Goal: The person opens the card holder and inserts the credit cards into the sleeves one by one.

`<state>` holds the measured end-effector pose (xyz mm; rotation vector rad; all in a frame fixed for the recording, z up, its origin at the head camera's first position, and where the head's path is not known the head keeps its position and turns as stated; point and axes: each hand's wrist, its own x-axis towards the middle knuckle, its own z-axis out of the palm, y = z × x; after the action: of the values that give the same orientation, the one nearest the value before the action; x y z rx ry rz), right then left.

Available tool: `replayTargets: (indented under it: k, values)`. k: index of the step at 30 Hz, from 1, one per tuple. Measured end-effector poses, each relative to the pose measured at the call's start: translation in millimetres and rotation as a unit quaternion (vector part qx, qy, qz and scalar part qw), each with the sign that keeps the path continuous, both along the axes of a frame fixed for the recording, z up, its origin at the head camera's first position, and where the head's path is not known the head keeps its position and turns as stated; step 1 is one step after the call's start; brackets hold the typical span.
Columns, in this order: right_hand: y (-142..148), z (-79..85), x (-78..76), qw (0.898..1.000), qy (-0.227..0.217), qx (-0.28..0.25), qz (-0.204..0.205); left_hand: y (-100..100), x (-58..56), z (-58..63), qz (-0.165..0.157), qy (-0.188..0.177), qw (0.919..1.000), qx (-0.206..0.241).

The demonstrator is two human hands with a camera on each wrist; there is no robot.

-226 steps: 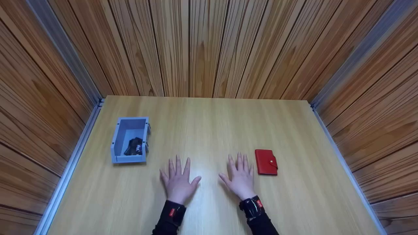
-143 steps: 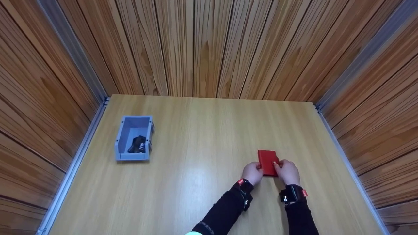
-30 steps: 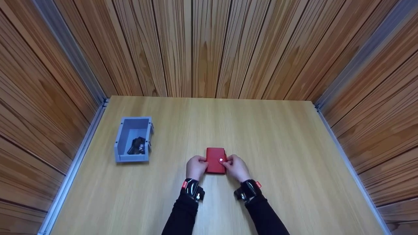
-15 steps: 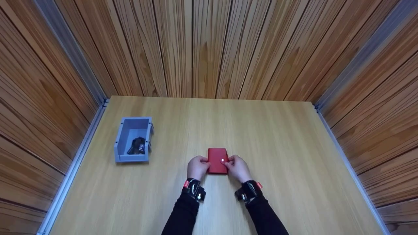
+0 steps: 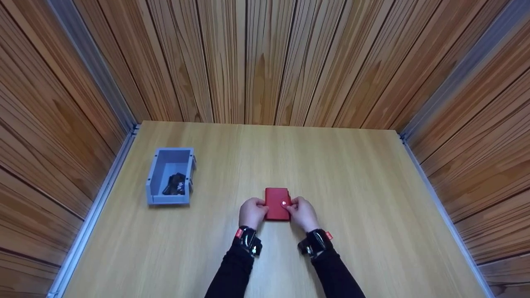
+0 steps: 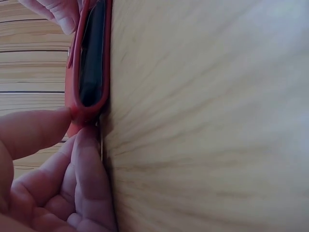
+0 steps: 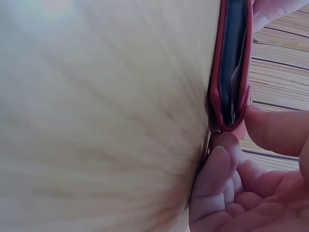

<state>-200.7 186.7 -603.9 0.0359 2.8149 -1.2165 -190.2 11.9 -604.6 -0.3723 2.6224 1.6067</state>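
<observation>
1. Our left hand point(image 5: 252, 213) pinches the wallet point(image 5: 275, 203) by its left edge, our right hand point(image 5: 303, 214) by its right, fingers curled.
2. It's between them, right of the bin point(image 5: 168, 199); we should hold both edges evenly.

Pale wood-grain table point(image 5: 232, 157) here, blue-gray bin point(image 5: 169, 200) sitting off to the left, red wallet point(image 5: 275, 207) flat near the middle.
</observation>
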Motion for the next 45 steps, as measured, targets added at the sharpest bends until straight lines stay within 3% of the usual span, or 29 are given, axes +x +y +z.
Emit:
replayTargets:
  k: [10, 16, 21, 28, 33, 45]
  values:
    - [0, 0.1, -0.5, 1.000, -0.002, 0.012, -0.003, 0, 0.3, -2.1, 0.005, 0.011, 0.9999, 0.000]
    - [-2, 6.1, 1.3, 0.997, 0.053, 0.063, -0.001, 0, 1.8, -1.1, 0.001, 0.017, 0.9999, 0.000]
    - [-8, 13.6, -0.4, 0.989, 0.079, 0.126, 0.023, 0, 1.2, -0.9, 0.000, 0.012, 0.9999, -0.005]
    - [-17, 17.7, -2.7, 0.975, 0.060, 0.211, 0.023, 1, 0.2, -1.5, 0.000, -0.007, 1.0000, -0.002]
    - [-21, 17.9, -2.1, 0.968, 0.059, 0.243, 0.021, 0, -0.5, -0.8, -0.002, -0.013, 0.9999, -0.002]
    - [-30, 14.3, -1.0, 0.943, 0.102, 0.317, -0.005, 1, -0.2, -0.1, 0.002, -0.007, 0.9999, -0.009]
